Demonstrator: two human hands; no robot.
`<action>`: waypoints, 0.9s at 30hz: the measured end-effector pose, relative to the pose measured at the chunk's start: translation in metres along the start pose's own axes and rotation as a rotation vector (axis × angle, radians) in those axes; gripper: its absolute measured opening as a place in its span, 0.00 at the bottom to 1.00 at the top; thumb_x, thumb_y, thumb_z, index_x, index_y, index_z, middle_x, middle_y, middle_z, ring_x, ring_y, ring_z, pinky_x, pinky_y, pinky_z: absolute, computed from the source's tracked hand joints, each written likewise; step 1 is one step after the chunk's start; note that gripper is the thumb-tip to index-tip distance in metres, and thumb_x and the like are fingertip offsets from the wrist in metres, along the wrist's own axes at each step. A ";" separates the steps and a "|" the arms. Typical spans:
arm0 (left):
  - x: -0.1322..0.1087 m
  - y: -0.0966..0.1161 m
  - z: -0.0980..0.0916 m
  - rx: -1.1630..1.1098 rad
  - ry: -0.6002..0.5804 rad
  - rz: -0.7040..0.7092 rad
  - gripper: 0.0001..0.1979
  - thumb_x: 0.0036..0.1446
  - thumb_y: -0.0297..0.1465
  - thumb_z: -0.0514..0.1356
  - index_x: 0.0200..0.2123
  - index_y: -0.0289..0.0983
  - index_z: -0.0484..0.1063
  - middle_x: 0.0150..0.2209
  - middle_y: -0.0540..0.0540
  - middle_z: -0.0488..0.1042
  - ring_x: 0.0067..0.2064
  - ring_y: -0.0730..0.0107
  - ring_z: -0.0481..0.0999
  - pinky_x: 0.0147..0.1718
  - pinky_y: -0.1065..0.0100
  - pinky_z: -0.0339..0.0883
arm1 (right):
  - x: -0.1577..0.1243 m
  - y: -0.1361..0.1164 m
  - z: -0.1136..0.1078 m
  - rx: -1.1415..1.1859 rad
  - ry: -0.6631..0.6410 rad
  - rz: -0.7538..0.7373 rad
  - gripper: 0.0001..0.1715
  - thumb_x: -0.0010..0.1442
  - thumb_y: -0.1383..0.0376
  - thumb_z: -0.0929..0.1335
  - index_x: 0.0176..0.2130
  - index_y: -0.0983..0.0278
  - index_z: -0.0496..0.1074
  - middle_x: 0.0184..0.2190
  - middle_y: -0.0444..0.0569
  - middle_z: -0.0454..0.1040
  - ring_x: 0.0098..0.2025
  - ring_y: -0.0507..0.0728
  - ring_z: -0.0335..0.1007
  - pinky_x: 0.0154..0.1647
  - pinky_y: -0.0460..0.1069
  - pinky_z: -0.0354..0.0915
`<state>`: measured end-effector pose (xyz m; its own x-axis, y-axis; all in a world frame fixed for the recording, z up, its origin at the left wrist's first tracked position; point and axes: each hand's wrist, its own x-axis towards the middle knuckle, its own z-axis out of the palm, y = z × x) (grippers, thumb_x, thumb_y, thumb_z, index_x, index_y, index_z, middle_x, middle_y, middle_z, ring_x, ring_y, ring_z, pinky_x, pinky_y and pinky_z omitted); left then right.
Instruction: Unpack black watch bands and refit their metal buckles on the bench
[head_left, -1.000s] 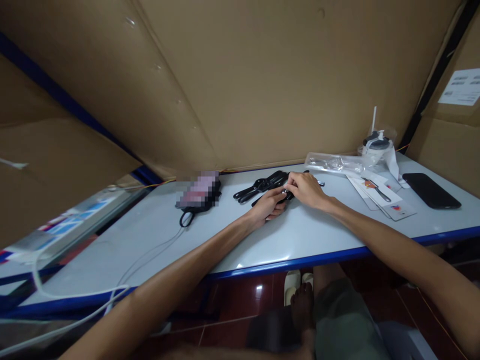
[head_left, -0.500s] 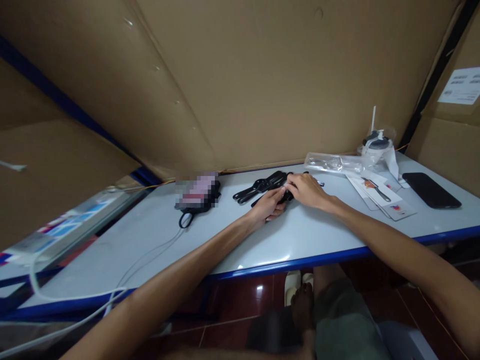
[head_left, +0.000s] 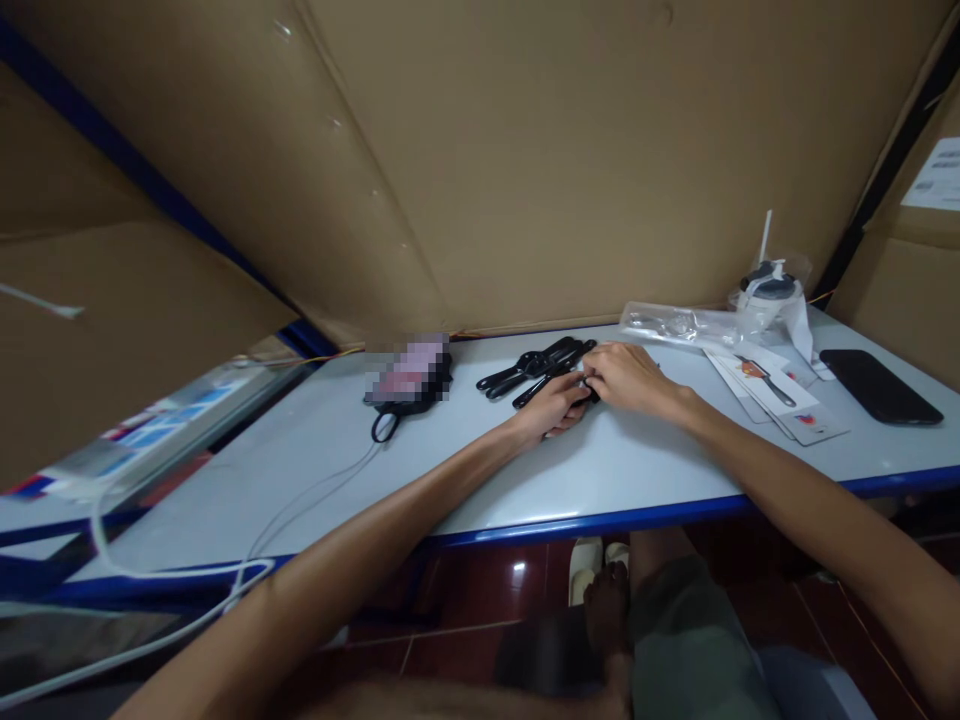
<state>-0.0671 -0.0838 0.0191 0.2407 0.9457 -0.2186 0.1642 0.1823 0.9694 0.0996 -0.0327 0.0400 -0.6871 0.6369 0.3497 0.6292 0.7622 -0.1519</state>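
My left hand point(head_left: 556, 406) and my right hand point(head_left: 624, 375) meet near the middle of the white table point(head_left: 480, 480). Both have their fingers closed around a small black object, mostly hidden between them. Just behind and left of my hands lie several black handled pieces point(head_left: 529, 368), side by side at a slant. What exactly my fingertips pinch is too small to tell. To the right rest printed cards point(head_left: 780, 395) showing a black handled tool.
A phone-like item point(head_left: 411, 372) with a black loop lies left, blurred by pixels, near white cables point(head_left: 300, 505). Clear plastic bags point(head_left: 679, 325), a wrapped cup point(head_left: 769, 290) and a black phone point(head_left: 879, 386) are at the right. Cardboard point(head_left: 525, 150) stands behind.
The whole view has shifted slightly, so the table items appear a little further right. My hands stay together, and more of the black pieces behind them shows.
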 end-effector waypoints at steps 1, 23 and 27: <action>0.000 0.000 0.000 0.009 -0.005 0.010 0.04 0.65 0.32 0.57 0.42 0.40 0.64 0.20 0.60 0.54 0.14 0.81 0.48 0.12 0.79 0.38 | 0.000 -0.001 -0.002 -0.005 -0.011 0.009 0.10 0.63 0.74 0.67 0.38 0.65 0.79 0.40 0.55 0.80 0.42 0.60 0.72 0.39 0.51 0.57; 0.001 -0.001 0.001 0.021 0.009 0.008 0.02 0.66 0.28 0.54 0.38 0.40 0.62 0.20 0.59 0.55 0.15 0.82 0.49 0.13 0.78 0.37 | 0.003 0.002 0.004 0.095 0.040 0.040 0.08 0.61 0.72 0.70 0.33 0.63 0.79 0.36 0.50 0.79 0.42 0.58 0.71 0.39 0.50 0.56; 0.002 -0.004 0.000 0.032 0.013 0.012 0.02 0.66 0.29 0.56 0.38 0.40 0.63 0.20 0.59 0.56 0.15 0.82 0.49 0.13 0.78 0.37 | 0.004 0.001 0.002 0.135 0.017 0.133 0.06 0.61 0.71 0.71 0.33 0.63 0.80 0.35 0.49 0.80 0.38 0.57 0.72 0.36 0.49 0.55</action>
<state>-0.0671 -0.0825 0.0148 0.2300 0.9513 -0.2054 0.1921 0.1626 0.9678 0.0968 -0.0297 0.0390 -0.5945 0.7317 0.3334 0.6585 0.6810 -0.3203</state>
